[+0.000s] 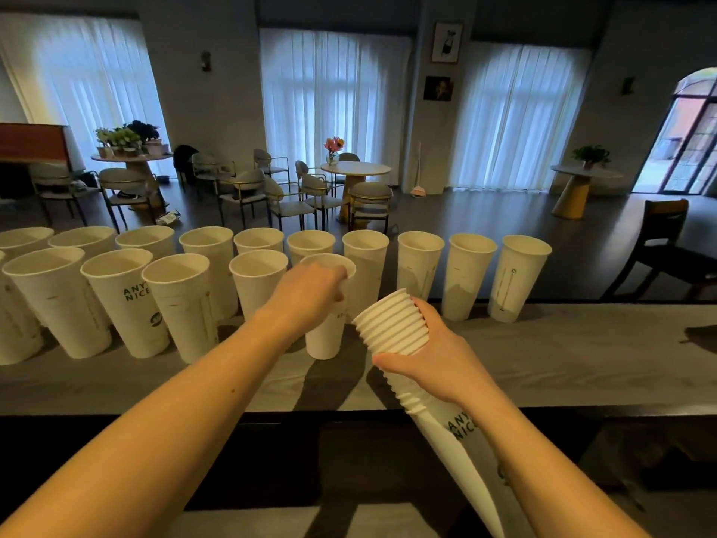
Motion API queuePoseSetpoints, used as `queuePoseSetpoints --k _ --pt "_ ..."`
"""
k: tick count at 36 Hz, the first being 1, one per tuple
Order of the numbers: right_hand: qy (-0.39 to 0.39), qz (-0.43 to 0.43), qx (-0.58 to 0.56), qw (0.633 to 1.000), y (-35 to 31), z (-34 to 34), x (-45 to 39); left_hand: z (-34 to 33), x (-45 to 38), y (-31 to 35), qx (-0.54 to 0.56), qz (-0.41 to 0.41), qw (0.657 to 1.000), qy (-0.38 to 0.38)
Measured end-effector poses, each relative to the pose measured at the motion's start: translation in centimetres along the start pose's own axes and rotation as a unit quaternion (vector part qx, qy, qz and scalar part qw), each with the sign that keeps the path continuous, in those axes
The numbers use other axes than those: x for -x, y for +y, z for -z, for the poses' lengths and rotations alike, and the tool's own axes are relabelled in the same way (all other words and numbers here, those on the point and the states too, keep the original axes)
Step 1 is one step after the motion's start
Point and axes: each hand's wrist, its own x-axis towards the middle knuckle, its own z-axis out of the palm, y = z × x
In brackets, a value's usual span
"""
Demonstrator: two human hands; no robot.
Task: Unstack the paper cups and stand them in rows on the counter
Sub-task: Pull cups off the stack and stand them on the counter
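Left hand (310, 285) grasps upright paper cup (325, 332) in front row on counter (562, 355) | right hand (423, 351) grips nested cup stack (392, 324) | two rows partly filled; many cups remain.

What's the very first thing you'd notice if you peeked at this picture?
Two rows of white paper cups stand along the grey counter. In the middle, the left hand grips a cup at the end of the near row. Beside it, the right hand holds a long tilted stack of cups.
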Motion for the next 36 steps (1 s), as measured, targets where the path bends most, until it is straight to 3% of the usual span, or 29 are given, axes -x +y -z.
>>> queuePoseSetpoints --k 5,14,16,20,22,24,27,36 --pt "-0.002 0.006 -0.003 1.0 0.1 0.0 -0.4 -0.9 -0.4 -0.9 -0.008 0.015 1.0 0.011" --pt "-0.005 0.012 -0.005 1.0 0.1 0.0 -1.2 -0.2 -1.0 -1.3 0.036 0.039 0.998 -0.045" --pt "-0.004 0.016 -0.006 1.0 0.0 0.0 -1.2 0.3 -0.9 -1.4 0.061 0.043 0.997 -0.018" --pt "0.001 0.018 -0.011 1.0 0.0 0.0 -1.2 1.8 -0.6 -0.3 0.14 0.01 0.984 0.106" --pt "0.004 0.019 -0.011 1.0 -0.1 0.0 -1.1 2.9 -0.1 1.1 0.253 0.009 0.966 0.056" --pt "0.007 0.021 -0.01 1.0 -0.2 0.1 -1.0 3.9 0.5 2.4 0.345 -0.006 0.938 -0.046" --pt "0.013 0.033 -0.011 0.999 -0.5 0.5 -0.7 4.6 1.3 3.9 0.395 -0.021 0.906 -0.154" --pt "0.0 0.039 0.02 0.999 0.0 1.6 0.6 3.7 1.8 4.7 0.437 0.01 0.886 -0.154"
